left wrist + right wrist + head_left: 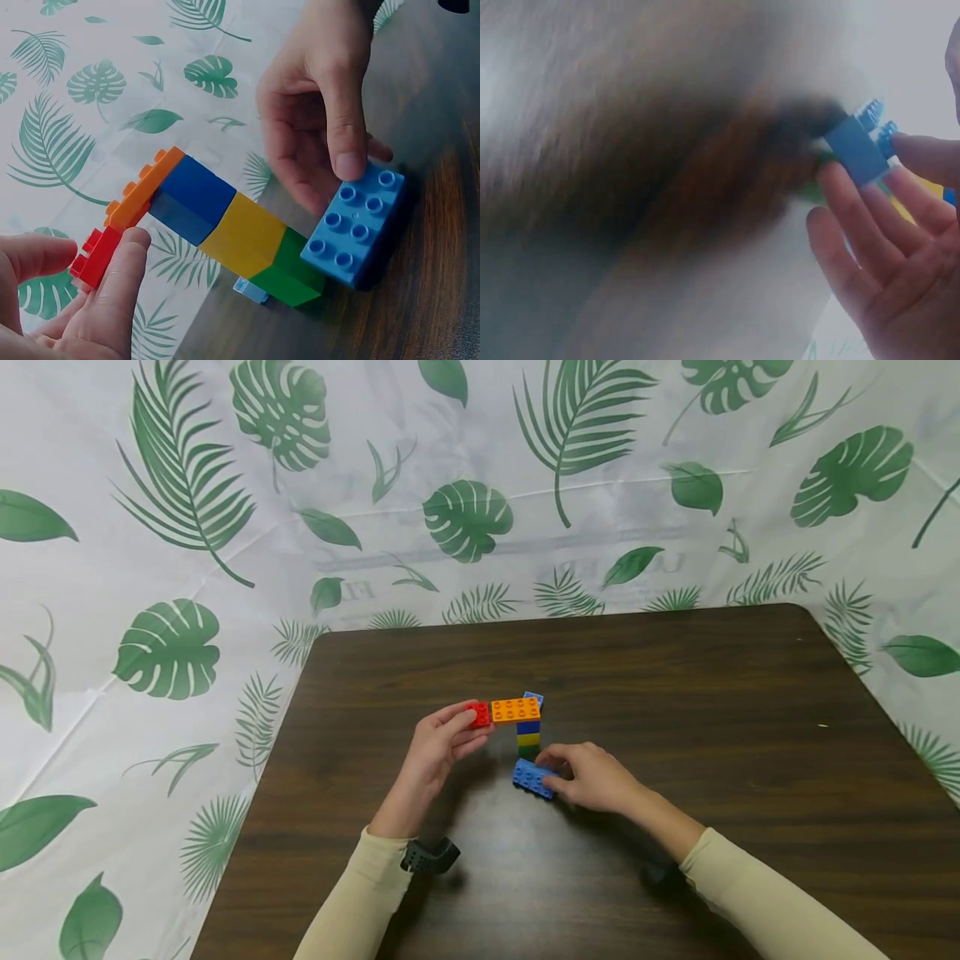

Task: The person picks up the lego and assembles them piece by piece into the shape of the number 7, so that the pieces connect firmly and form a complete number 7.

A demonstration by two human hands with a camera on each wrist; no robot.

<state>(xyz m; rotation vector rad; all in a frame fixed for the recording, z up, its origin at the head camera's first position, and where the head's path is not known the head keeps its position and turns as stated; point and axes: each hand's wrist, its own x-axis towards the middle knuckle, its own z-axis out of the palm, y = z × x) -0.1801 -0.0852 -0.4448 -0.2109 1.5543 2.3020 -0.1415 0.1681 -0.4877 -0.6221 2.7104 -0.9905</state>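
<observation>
A stack of blocks stands on the table: green (289, 268) at the bottom, then yellow (244, 234), dark blue (193, 199), and an orange block (515, 710) on top reaching out to the left. At its left end is a red block (481, 714), pinched between the thumb and fingers of my left hand (442, 745). In front of the stack's base, my right hand (592, 777) holds a light blue eight-stud block (354, 225) by one end, thumb on its studded face. The right wrist view shows that block (857, 150) between thumb and fingers.
Behind the stack, another light blue block (533, 697) is partly hidden. The dark wooden table (675, 693) meets a leaf-patterned white sheet (300, 560) at its back and left. A black band (430, 856) is on the left wrist.
</observation>
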